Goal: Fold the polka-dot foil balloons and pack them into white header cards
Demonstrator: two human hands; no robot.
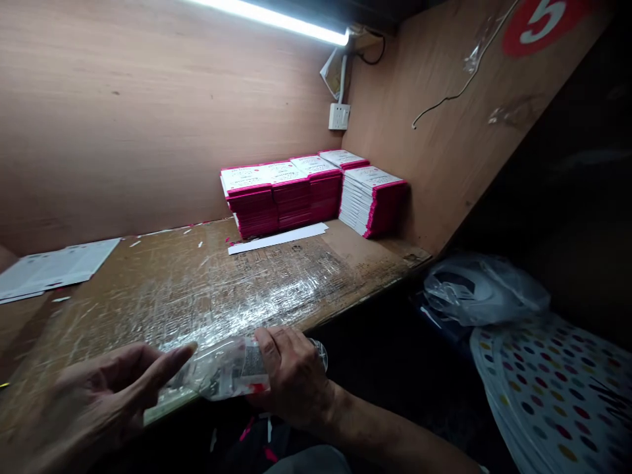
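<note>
One left hand (106,388) nearest, thumb stretched forward, fingers curled, at the end of a labelled clear plastic bottle (227,368); blurred, so cannot tell whether it grips or sits just beside. Right hand (296,372) wrapped firmly round the bottle, which lies sideways at the front edge of the counter (162,296). Judged risks: a hard squeeze could buckle the thin wall; a loosened right grip could drop it into the dark space below. Farther: white paper strip (276,239), then stacked pink-edged cards (291,197); a leak, if liquid is inside, could wet both.
</note>
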